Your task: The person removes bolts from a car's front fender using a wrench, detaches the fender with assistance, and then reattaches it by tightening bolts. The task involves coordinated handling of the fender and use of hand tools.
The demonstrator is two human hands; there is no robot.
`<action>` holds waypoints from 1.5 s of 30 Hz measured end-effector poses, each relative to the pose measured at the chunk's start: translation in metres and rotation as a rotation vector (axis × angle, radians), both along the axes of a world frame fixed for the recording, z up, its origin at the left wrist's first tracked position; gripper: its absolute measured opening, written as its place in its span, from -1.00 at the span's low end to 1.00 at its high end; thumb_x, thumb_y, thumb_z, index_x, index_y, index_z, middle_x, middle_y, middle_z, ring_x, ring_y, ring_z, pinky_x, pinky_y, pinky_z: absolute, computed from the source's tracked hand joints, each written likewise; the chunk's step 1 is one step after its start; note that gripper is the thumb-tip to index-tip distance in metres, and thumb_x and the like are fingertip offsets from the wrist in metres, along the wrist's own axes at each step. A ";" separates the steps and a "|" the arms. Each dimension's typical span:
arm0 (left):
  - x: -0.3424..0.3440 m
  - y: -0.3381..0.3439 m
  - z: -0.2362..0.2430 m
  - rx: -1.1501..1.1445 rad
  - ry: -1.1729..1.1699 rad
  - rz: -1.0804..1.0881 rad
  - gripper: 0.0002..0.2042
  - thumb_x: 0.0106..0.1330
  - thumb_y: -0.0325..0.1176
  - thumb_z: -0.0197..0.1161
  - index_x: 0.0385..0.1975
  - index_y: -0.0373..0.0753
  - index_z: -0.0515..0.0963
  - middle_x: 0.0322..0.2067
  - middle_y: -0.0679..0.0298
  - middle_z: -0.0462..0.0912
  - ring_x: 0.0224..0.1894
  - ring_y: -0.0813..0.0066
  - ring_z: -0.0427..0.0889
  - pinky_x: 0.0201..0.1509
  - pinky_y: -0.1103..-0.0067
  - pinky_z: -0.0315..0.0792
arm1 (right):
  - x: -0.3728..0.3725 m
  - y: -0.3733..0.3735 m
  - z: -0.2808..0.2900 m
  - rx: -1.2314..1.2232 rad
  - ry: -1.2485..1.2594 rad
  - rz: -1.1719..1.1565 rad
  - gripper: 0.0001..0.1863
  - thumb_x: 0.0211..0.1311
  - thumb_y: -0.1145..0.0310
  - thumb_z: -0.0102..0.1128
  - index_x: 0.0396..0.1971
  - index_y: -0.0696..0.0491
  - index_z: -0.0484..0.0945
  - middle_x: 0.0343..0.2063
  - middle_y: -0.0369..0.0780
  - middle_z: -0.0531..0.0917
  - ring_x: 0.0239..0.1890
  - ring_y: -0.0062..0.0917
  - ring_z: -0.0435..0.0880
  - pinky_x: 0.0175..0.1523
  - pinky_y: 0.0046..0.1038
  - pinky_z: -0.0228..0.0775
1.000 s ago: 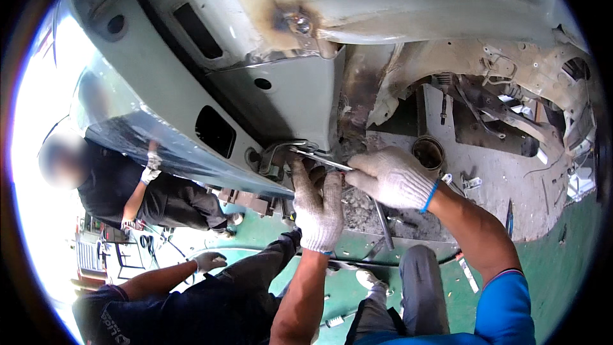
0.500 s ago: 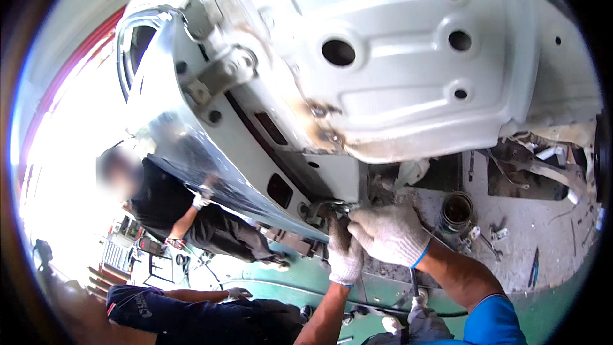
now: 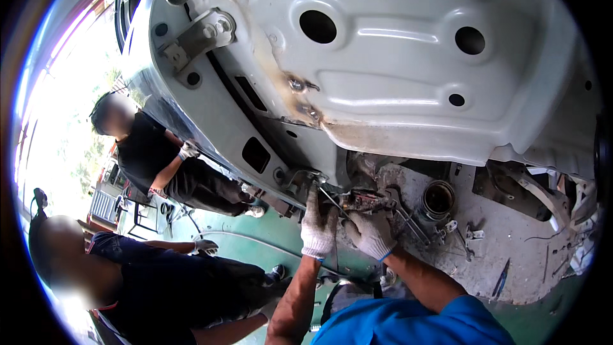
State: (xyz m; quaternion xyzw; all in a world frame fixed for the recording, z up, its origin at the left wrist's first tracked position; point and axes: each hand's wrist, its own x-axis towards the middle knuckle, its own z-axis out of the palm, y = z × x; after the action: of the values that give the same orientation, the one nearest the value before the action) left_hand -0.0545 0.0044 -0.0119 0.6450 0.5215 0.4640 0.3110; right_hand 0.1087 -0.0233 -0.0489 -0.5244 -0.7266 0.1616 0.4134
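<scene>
My left hand [image 3: 318,233], in a white knit glove, has its fingers stretched up to a metal hinge [image 3: 309,180] at the lower corner of the grey car body panel [image 3: 389,86]. My gloved right hand [image 3: 371,235] is closed round the near end of a thin metal rod [image 3: 333,200]. The rod slants up and left, its far end at the hinge by my left fingertips. What type of tool it belongs to is hidden in my grip. A worn reddish-brown tool [image 3: 365,200] lies just beyond my right hand.
Wrenches [image 3: 408,217], an open can [image 3: 438,200] and dark-handled pliers [image 3: 502,279] lie on the dusty metal surface [image 3: 472,236] to the right. A person in black [image 3: 150,153] stands beside the door panel [image 3: 220,112]. Another person in dark clothing [image 3: 172,287] is close on my left.
My view has shifted, bringing more of the surface into sight. My hands have moved apart, uncovering the rod and the reddish-brown tool. My left fingers now point up at the hinge.
</scene>
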 end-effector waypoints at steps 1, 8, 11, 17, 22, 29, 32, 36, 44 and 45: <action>-0.001 -0.002 0.003 -0.005 0.057 0.008 -0.28 0.35 -0.54 0.20 0.52 -0.28 0.10 0.02 0.06 0.68 -0.03 0.33 0.70 0.07 0.46 0.57 | -0.002 0.001 0.000 0.019 0.007 0.002 -0.83 0.26 0.26 0.24 -0.24 0.01 0.65 -0.48 -0.08 0.68 -0.47 -0.09 0.68 -0.35 -0.10 0.49; -0.001 0.004 -0.005 0.080 0.037 0.038 -0.31 0.37 -0.42 0.26 0.50 -0.26 0.16 -0.06 0.01 0.71 -0.09 0.20 0.73 0.02 0.38 0.58 | -0.011 0.020 -0.019 0.131 0.003 -0.022 -0.70 0.34 0.11 0.22 -0.07 -0.03 0.63 -0.48 -0.07 0.66 -0.48 -0.09 0.67 -0.39 -0.08 0.49; -0.004 0.008 -0.008 0.103 -0.010 0.041 -0.30 0.38 -0.35 0.29 0.50 -0.26 0.17 0.00 -0.08 0.69 -0.03 0.10 0.74 0.08 0.34 0.57 | -0.013 0.026 -0.015 0.200 0.019 -0.016 -0.69 0.35 0.08 0.21 -0.07 -0.04 0.62 -0.47 -0.07 0.67 -0.47 -0.08 0.69 -0.38 -0.08 0.51; -0.004 0.012 -0.007 0.090 0.002 0.017 -0.27 0.37 -0.41 0.28 0.52 -0.26 0.11 0.05 -0.07 0.68 0.02 0.15 0.72 0.12 0.37 0.55 | -0.024 0.029 -0.017 0.010 -0.002 -0.019 -0.72 0.40 0.08 0.16 -0.15 -0.02 0.61 -0.45 -0.04 0.69 -0.39 -0.07 0.71 -0.33 -0.08 0.53; -0.002 0.015 0.000 0.117 0.123 0.016 -0.23 0.36 -0.45 0.28 0.54 -0.23 0.04 -0.01 -0.03 0.72 -0.04 0.21 0.74 0.08 0.38 0.57 | -0.043 0.042 -0.042 -0.103 -0.044 -0.012 -0.74 0.35 0.18 0.15 -0.17 0.05 0.62 -0.33 -0.01 0.71 -0.28 -0.08 0.73 -0.23 -0.07 0.55; -0.005 0.010 0.017 -0.048 0.234 0.032 -0.24 0.35 -0.37 0.30 0.52 -0.21 0.07 -0.02 -0.05 0.73 -0.05 0.08 0.77 0.03 0.33 0.60 | -0.050 0.062 -0.060 -0.147 -0.127 0.044 -0.76 0.32 0.26 0.13 -0.16 0.08 0.62 -0.22 0.00 0.72 -0.15 -0.08 0.72 -0.11 -0.11 0.57; -0.012 0.010 0.028 -0.058 0.315 0.021 -0.25 0.34 -0.34 0.31 0.51 -0.16 0.11 -0.10 -0.05 0.75 -0.13 -0.02 0.78 -0.07 0.27 0.64 | -0.047 0.057 -0.068 -0.046 0.213 0.058 -0.75 0.33 0.26 0.18 -0.13 0.08 0.63 -0.25 0.02 0.72 -0.18 -0.02 0.72 -0.13 -0.12 0.58; -0.015 0.012 0.022 0.010 0.455 0.074 -0.30 0.35 -0.16 0.29 0.47 -0.11 0.22 -0.42 -0.04 0.71 -0.40 -0.14 0.72 -0.33 0.12 0.58 | -0.038 0.052 -0.065 -0.121 0.375 0.064 -0.75 0.31 0.35 0.25 -0.07 0.13 0.64 -0.22 0.07 0.71 -0.15 0.03 0.71 -0.12 -0.11 0.57; -0.024 0.013 0.026 -0.037 0.313 -0.054 -0.28 0.38 -0.08 0.25 0.46 -0.29 0.20 -0.44 -0.23 0.67 -0.37 -0.24 0.71 -0.29 0.08 0.59 | 0.016 -0.006 0.134 -0.094 0.189 0.017 -0.73 0.34 0.44 0.26 -0.02 0.21 0.64 -0.33 0.00 0.74 -0.29 -0.22 0.77 -0.15 -0.29 0.59; -0.025 0.014 0.025 -0.066 0.327 -0.066 -0.26 0.37 -0.16 0.27 0.48 -0.29 0.14 -0.39 -0.14 0.70 -0.33 -0.16 0.73 -0.24 0.16 0.60 | 0.015 -0.002 0.147 -0.017 0.154 0.020 -0.75 0.34 0.46 0.26 -0.04 0.23 0.64 -0.30 0.01 0.75 -0.27 -0.22 0.78 -0.15 -0.31 0.61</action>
State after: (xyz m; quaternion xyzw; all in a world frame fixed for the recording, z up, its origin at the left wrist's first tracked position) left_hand -0.0793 0.0186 0.0130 0.7182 0.5587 0.3249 0.2578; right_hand 0.1238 -0.0257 0.0979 -0.5064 -0.6966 0.2117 0.4619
